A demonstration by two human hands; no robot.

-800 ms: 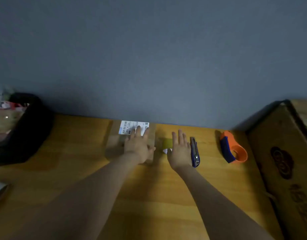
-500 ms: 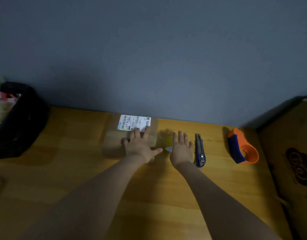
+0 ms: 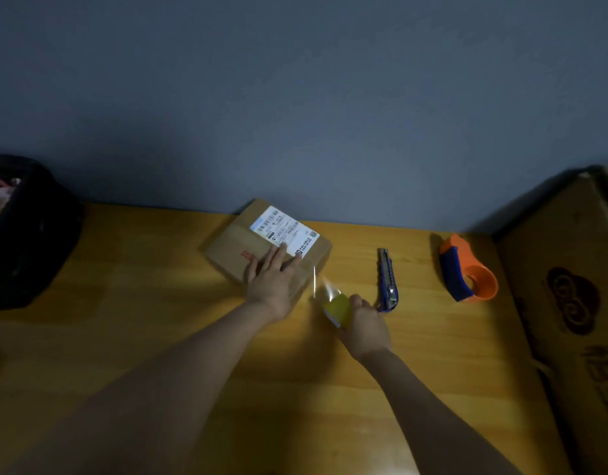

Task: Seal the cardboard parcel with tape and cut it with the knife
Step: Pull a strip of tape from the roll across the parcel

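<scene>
A small cardboard parcel with a white shipping label lies turned at an angle on the wooden table near the wall. My left hand presses flat on its near right part, fingers spread. My right hand grips a yellowish tape roll just right of the parcel. A clear strip of tape runs from the roll up to the parcel's right edge. A blue utility knife lies on the table right of my right hand, untouched.
An orange and blue tape dispenser sits further right. A large cardboard box stands at the right edge. A black bag rests at the far left. A blue-grey wall backs the table.
The parcel has been turned to an angle. My right hand, flat on the table before, has picked up the tape roll and pulled it toward me, drawing out a strip.
</scene>
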